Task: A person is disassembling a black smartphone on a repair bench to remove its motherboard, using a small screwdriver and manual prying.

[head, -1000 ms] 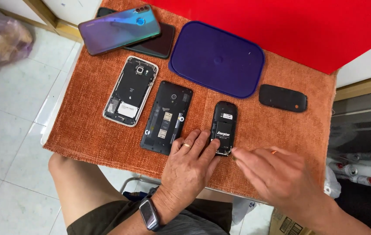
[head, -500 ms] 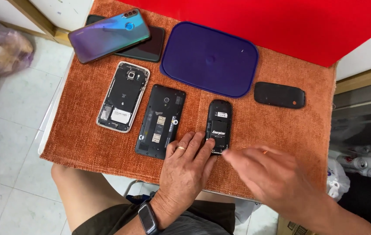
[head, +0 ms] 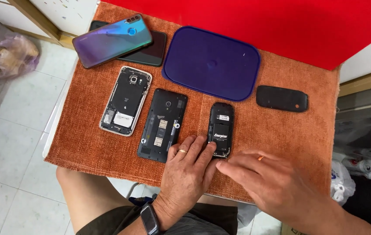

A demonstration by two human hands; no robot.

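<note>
A small black phone [head: 220, 129] lies with its back off and its battery showing on an orange cloth [head: 281, 135]. My left hand [head: 187, 172] rests palm down beside it, fingertips touching its lower left edge. My right hand [head: 272, 182] reaches in from the right, fingertips at the phone's bottom end. The phone's black back cover [head: 281, 99] lies apart to the right. Neither hand has lifted anything.
Left of my hand lie a black phone [head: 162, 124] and a silver-framed phone [head: 126, 100], both with backs removed. A dark blue tray lid [head: 211, 63] and two stacked phones [head: 113, 40] sit at the far edge. Tiled floor and a plastic bag [head: 6, 54] lie left.
Both hands stay at the small phone's lower end. My right hand's fingertips have shifted slightly along its bottom edge; the view moved a little.
</note>
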